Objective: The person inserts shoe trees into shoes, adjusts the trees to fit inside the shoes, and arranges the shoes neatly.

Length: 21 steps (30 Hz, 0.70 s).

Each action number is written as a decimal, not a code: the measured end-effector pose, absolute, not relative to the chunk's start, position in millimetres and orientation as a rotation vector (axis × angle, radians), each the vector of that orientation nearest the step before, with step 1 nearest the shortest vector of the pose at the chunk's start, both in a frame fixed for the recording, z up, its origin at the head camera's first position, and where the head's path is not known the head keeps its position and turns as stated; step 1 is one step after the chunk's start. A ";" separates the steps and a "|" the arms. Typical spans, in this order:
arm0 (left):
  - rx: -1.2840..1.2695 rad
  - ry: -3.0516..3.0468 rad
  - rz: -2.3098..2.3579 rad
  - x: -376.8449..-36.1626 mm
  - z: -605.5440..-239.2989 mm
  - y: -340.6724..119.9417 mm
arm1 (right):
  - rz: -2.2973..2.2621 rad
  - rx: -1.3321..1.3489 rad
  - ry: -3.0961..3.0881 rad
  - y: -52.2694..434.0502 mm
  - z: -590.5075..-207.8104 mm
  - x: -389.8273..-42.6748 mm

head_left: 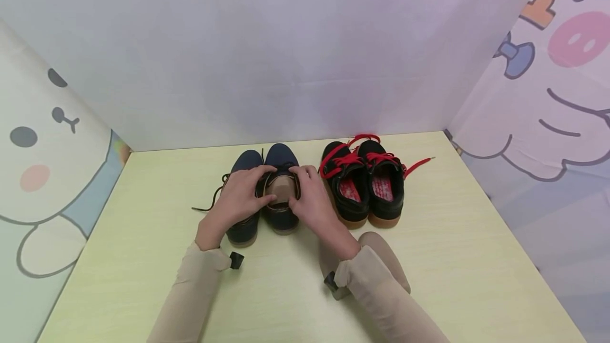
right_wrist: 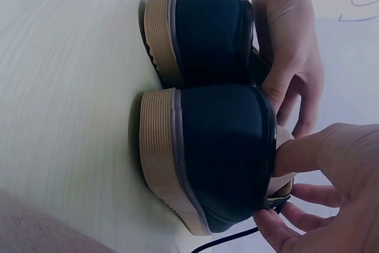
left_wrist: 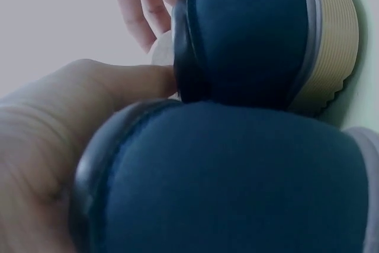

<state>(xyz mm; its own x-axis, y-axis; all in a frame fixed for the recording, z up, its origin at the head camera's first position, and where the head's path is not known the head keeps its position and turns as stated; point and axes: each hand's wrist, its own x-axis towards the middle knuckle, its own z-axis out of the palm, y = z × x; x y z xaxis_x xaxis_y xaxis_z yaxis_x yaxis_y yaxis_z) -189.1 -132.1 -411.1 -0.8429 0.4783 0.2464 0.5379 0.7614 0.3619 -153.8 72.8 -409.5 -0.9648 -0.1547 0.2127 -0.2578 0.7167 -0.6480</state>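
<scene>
A pair of navy shoes with tan soles stands at the table's middle. Both hands meet over the right navy shoe, where a tan insole lies in its opening. My left hand lies across the left navy shoe and pinches the insole's left edge. My right hand pinches the right edge. In the right wrist view the right thumb presses the insole's heel end, which sticks above the collar. The left wrist view shows both navy heels close up and the left thumb.
A pair of black shoes with red laces stands just right of the navy pair. A second loose tan insole lies on the pale yellow table under my right forearm. White cartoon-printed walls close in the back and both sides.
</scene>
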 end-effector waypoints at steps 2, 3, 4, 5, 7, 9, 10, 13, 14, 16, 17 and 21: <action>-0.815 -2.823 -0.640 -188.9 -409.9 -131.3 | 1.073 0.338 -2.770 72.7 -409.6 -154.8; -0.817 -2.823 -0.639 -189.1 -409.8 -131.0 | 1.068 0.339 -2.768 72.7 -409.6 -155.4; -0.817 -2.823 -0.636 -189.4 -409.8 -131.0 | 1.068 0.339 -2.767 72.5 -409.7 -155.8; -0.815 -2.823 -0.636 -189.5 -409.5 -130.8 | 1.070 0.338 -2.767 72.3 -409.8 -156.1; -0.813 -2.819 -0.632 -189.8 -409.3 -130.5 | 1.066 0.335 -2.768 72.1 -409.8 -157.1; -0.810 -2.821 -0.626 -190.3 -408.8 -129.8 | 1.060 0.333 -2.772 72.0 -409.5 -157.8; -0.809 -2.822 -0.620 -190.4 -408.4 -129.6 | 1.059 0.332 -2.774 72.0 -409.4 -158.0; -0.804 -2.829 -0.603 -190.8 -407.7 -128.6 | 1.047 0.325 -2.788 71.8 -409.0 -159.0; -0.801 -2.833 -0.595 -191.0 -407.6 -128.2 | 1.042 0.322 -2.793 71.7 -408.9 -159.3; -0.795 -2.835 -0.576 -191.1 -407.4 -127.7 | 1.035 0.314 -2.804 71.1 -408.7 -159.9; -0.792 -2.835 -0.567 -191.2 -407.5 -127.2 | 1.029 0.310 -2.810 70.7 -408.6 -160.2; -0.778 -2.835 -0.535 -191.7 -408.5 -125.6 | 0.998 0.308 -2.816 69.4 -408.4 -161.6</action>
<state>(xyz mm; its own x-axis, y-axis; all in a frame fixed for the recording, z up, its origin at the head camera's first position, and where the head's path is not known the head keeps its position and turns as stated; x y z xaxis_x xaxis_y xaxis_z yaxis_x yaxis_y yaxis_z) -191.7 -125.6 -408.5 -0.8537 0.4636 0.2374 0.5182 0.8015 0.2983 -161.6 69.4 -408.4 -0.9695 -0.1455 0.1971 -0.2372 0.7591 -0.6062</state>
